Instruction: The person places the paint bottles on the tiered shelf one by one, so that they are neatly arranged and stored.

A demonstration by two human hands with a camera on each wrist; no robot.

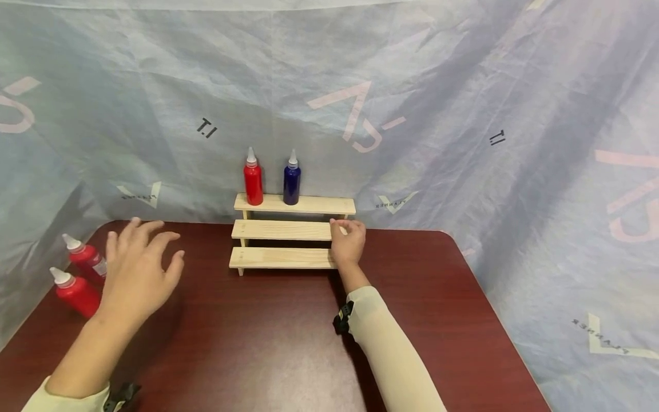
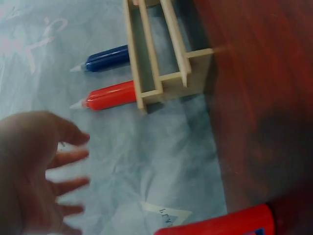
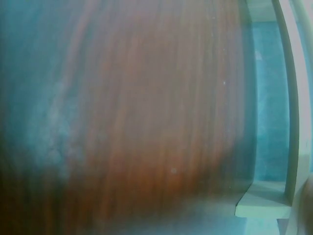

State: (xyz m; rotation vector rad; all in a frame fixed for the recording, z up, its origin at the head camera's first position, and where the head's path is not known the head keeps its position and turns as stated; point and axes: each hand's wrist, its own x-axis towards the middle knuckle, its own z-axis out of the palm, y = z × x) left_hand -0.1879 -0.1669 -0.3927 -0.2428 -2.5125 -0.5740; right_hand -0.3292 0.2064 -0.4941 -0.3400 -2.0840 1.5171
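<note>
A pale blue sheet (image 1: 463, 114) with faint printed marks hangs behind and around a dark red-brown table (image 1: 268, 343). At the table's far edge stands a three-step wooden rack (image 1: 280, 230). On its top step, toward the left end, a red bottle (image 1: 253, 182) and a blue bottle (image 1: 292, 182) stand upright just beside each other, both with white pointed caps.

The right hand (image 1: 348, 241) rests at the right end of the rack, its fingers curled over the edge of the middle step and gripping it; a cream sleeve (image 1: 391, 355) covers the forearm. The right wrist view is blurred and shows only the table surface and a corner of the rack.

The left hand (image 1: 138, 269) hovers above the left part of the table, fingers spread and relaxed, holding nothing. Just to its left, near the table's edge, lie two more red bottles (image 1: 77, 292), tilted with their white caps pointing up and left; they lie close together, and the hand is near them but not touching.
</note>
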